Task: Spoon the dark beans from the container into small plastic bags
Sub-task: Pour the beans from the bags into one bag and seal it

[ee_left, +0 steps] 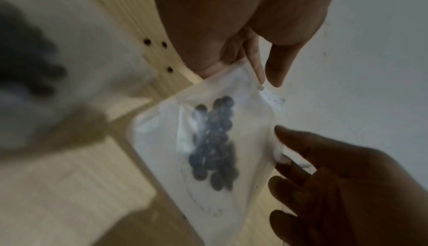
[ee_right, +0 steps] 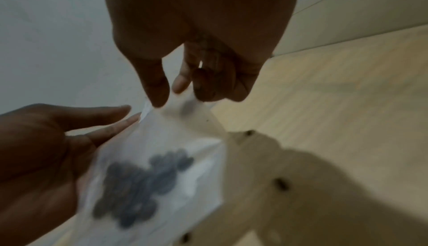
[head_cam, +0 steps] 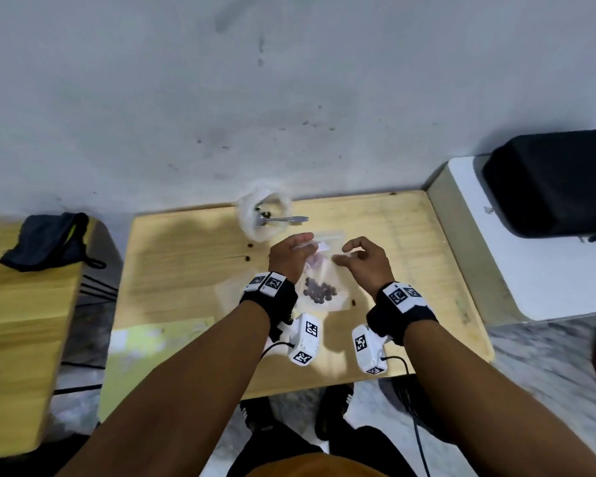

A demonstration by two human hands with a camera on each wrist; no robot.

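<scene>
**A:** What is closest to the viewer?

**B:** Two bare forearms reach forward over a pale wooden table (head_cam: 410, 242). Each wrist wears a black band with black-and-white square markers. Between the hands hangs a small clear plastic bag (head_cam: 324, 270), raised off the table.

**A:** How is it held?

**B:** The left hand (head_cam: 289, 254) nips one top corner between the thumb and a nearly straight forefinger. The right hand (head_cam: 365, 263) pinches the top edge a little further along, thumb against curled fingertips. The wrist views are blurred, so the exact contact is hard to read.

**A:** Where are the beans?

**B:** A cluster of dark beans (head_cam: 319, 292), small, rounded and smooth, sags in the bottom of the bag. A few more sit in the container (head_cam: 245, 215), a whitish, crinkly plastic tub at the table's far edge. A metal spoon (head_cam: 283, 220) rests in it, handle pointing right. Stray beans (head_cam: 246, 259) lie loose on the wood.

**A:** So which step is this?

**B:** Probably the scooping for this bag is over and its mouth is being closed. That is a guess from the parked spoon and both hands on the top edge.

**A:** What does the next move need?

**B:** The film is thin, limp and slippery. The two lips likely need lining up and pressing together along the strip, with the bag kept upright so nothing spills. After that it can be set down and a fresh bag taken up; one seems to lie flat just beyond the hands.
</scene>
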